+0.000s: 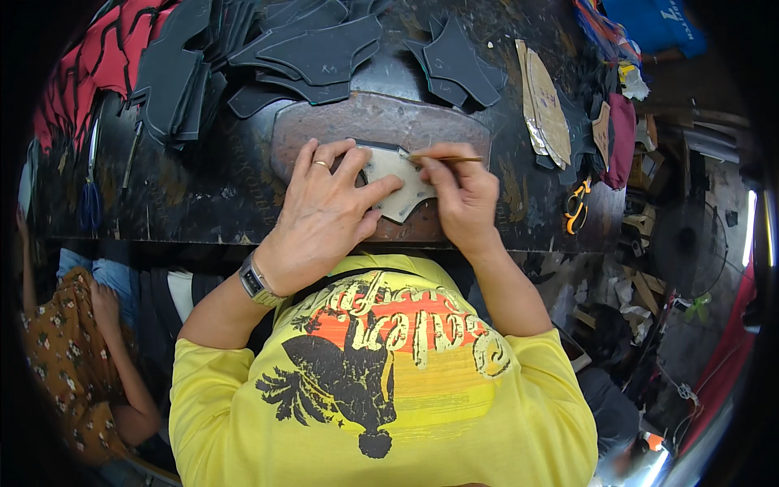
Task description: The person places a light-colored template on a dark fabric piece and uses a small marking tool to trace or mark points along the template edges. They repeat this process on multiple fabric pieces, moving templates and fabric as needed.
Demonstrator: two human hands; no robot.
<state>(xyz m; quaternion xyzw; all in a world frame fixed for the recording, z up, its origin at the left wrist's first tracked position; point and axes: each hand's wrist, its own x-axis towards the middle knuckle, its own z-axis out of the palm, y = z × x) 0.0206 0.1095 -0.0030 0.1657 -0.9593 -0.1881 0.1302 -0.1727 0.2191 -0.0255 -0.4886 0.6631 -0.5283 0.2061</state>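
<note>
Working over a pale template (398,199) on a dark worktable (195,195)

At the far left from where I stood, a co-worker (73,357) in a brown flowered top was beside the table. Red pieces (109,53) with black edges lay heaped at the table's far left corner. Nearer the front edge were blue-handled scissors (91,203), and just right of them a slim metal tool (131,156). Beyond that, dark grey pieces (312,53) covered the back of the table in overlapping stacks, some bearing pale marks.

Then came the left hand (316,207) of the person in the yellow shirt (503,422), a ring on one finger and a watch (258,282) at the wrist. It gripped nothing; its fingers were spread, some of them resting on the template. The template itself lay on a brown board (312,130) near the table's front edge, between the two hands, a dark edge showing along its upper side.

The right hand (468,199) pinched a slim brownish stick (458,158) between thumb and fingers, the tip at the template's upper right; whether it touched, I could not tell. Behind that hand, a smaller pile (458,65) of dark grey shapes lay criss-crossed. Farther right were long tan pieces (548,109), then orange-handled scissors (577,207) close to the table's right end. Past them was a maroon cloth (621,146), and beyond the table stood a round, dark fan (690,235).
</note>
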